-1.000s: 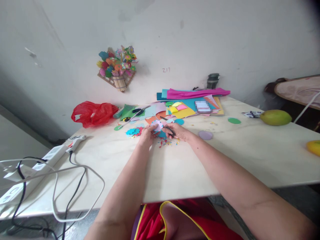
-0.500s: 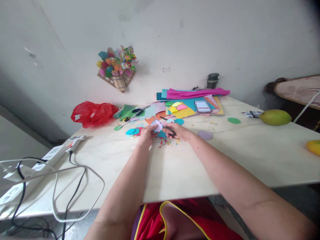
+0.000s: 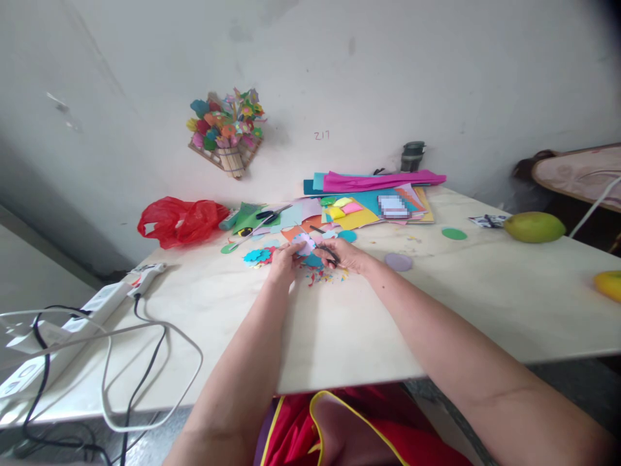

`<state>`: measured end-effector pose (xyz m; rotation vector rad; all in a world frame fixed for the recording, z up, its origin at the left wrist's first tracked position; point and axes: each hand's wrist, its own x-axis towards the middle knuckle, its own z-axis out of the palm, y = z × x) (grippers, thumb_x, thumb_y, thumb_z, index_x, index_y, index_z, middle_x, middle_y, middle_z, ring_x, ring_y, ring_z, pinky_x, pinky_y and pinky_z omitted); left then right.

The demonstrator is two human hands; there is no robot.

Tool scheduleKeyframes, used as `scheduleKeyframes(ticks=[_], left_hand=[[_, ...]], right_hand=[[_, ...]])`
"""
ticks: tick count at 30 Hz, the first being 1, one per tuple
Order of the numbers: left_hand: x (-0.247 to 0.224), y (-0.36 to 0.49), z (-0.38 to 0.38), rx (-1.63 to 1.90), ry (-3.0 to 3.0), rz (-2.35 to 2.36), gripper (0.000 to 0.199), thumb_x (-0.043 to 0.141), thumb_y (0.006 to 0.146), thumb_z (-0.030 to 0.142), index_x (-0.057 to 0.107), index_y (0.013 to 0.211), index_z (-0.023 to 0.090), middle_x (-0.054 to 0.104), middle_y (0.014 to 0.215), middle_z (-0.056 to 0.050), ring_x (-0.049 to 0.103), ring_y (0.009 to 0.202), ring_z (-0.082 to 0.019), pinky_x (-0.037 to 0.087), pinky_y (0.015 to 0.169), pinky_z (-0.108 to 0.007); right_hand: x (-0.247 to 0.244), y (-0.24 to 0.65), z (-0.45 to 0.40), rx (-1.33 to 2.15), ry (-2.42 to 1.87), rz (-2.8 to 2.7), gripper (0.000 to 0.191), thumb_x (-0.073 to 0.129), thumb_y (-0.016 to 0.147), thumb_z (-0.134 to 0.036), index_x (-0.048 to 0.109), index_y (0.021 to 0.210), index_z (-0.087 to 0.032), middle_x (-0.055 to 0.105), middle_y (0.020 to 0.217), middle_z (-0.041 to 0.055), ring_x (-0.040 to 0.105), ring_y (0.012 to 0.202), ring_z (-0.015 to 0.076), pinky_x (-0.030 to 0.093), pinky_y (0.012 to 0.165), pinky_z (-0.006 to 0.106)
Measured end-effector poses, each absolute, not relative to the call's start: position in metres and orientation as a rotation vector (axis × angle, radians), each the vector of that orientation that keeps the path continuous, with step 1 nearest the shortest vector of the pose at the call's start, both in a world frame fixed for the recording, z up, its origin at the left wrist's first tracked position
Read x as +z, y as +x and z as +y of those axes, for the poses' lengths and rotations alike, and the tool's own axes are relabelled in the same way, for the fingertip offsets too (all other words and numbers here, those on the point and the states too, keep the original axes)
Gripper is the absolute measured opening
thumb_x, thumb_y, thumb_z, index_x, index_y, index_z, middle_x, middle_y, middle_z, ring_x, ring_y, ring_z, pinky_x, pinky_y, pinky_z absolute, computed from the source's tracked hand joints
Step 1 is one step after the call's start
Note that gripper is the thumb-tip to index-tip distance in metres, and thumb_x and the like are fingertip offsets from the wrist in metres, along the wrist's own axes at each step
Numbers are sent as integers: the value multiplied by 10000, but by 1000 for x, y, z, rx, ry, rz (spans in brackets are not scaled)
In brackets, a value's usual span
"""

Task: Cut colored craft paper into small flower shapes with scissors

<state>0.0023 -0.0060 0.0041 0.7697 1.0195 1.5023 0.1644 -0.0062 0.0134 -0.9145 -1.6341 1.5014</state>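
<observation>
Between the finger and thumb of my left hand (image 3: 285,260) is a light purple paper piece (image 3: 305,244) with a scalloped edge. My right hand (image 3: 345,255) is closed on black-handled scissors (image 3: 334,257), whose blades lie at the right edge of that piece. Blue scalloped paper shapes (image 3: 257,257) lie on the table left of my left hand. Beneath the hands are a blue paper piece (image 3: 313,261) and small colourful scraps (image 3: 326,277). A blue paper circle (image 3: 347,236) lies just behind my right hand.
Coloured sheets (image 3: 363,220), a second pair of scissors (image 3: 266,215) and a red plastic bag (image 3: 182,222) lie at the back. A power strip (image 3: 104,296) with cables is at the left. A purple circle (image 3: 398,262), green circle (image 3: 455,233) and green mango (image 3: 533,228) are at the right.
</observation>
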Motion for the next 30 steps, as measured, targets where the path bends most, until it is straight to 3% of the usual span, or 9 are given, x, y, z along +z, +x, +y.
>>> scheduleKeyframes(ticks=[10, 30], left_hand=[[2, 0, -4, 1494, 799, 1030, 185, 760, 552, 166, 588, 615, 141, 635, 611, -14, 606, 584, -131, 511, 609, -254], [-1, -7, 0, 1479, 822, 1033, 187, 756, 535, 171, 609, 646, 141, 634, 596, -7, 597, 547, -119, 503, 557, -231]], right_hand=[[12, 163, -6, 1498, -914, -1603, 270, 780, 639, -291, 584, 742, -138, 508, 437, -62, 396, 338, 46, 286, 315, 158], [11, 163, -4, 1476, -908, -1633, 302, 781, 658, -347, 563, 669, -139, 508, 435, -45, 395, 341, 43, 285, 315, 154]])
